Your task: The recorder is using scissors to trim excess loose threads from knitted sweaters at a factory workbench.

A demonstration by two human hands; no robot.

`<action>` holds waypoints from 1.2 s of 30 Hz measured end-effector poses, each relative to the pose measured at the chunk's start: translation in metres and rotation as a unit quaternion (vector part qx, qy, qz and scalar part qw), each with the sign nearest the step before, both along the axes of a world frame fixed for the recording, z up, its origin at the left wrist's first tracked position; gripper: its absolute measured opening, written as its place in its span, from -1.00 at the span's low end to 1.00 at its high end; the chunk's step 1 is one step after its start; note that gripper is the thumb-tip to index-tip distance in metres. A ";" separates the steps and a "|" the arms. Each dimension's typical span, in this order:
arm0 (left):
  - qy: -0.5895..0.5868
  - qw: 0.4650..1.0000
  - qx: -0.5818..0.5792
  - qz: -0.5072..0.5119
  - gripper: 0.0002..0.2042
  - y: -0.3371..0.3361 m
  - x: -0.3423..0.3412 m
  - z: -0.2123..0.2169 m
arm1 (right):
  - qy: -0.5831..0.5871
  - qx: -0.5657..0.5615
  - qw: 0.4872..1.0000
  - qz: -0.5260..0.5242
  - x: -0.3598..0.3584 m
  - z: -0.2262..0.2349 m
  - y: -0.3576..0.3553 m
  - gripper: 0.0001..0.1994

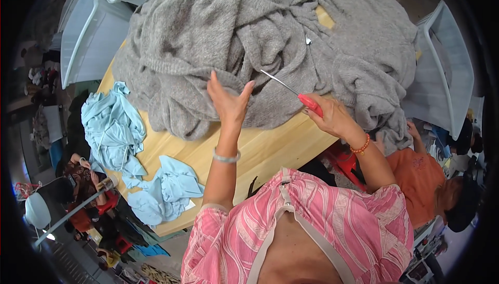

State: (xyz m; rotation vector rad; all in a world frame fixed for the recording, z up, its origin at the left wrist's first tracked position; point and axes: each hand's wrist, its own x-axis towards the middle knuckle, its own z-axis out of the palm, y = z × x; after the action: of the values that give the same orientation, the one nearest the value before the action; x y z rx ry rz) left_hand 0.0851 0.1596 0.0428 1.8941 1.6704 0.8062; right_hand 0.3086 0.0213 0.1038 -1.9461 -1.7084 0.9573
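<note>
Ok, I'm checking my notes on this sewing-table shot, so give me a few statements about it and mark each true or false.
1. The right hand holds a tool with a red handle and a thin metal shaft. True.
2. The left hand rests on the light blue cloth. False: it lies on the grey knit fabric, and the blue cloth sits apart, nearer the table's left edge.
3. The grey knit fabric is folded in a neat stack. False: it lies bunched and rumpled across the wooden table.
4. The left wrist bears a silvery bangle. True.
5. The right wrist is bare. False: it bears an orange bead bracelet.
</note>
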 end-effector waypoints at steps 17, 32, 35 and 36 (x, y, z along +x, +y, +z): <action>-0.233 0.944 -0.234 -0.013 -0.62 -0.008 -0.143 0.036 | 0.029 0.021 0.999 0.009 -0.027 0.010 -0.022 -0.69; -0.600 0.716 -0.258 -0.245 -0.62 0.190 -0.041 0.145 | -0.047 0.106 0.993 0.015 -0.047 0.057 0.045 -0.65; -0.439 0.864 -0.150 -0.195 -0.56 0.196 -0.045 0.138 | -0.016 0.123 0.992 0.003 -0.041 0.045 0.039 -0.64; -0.306 0.945 -0.051 -0.105 -0.51 0.192 -0.045 0.124 | -0.014 0.126 0.992 0.001 -0.037 0.041 0.035 -0.65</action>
State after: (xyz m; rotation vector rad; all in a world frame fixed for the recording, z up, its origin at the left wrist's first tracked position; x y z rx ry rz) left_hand 0.0401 0.3519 0.1671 1.5013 1.0848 1.0571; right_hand 0.2714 0.0562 0.1451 -1.8015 -1.7511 0.6797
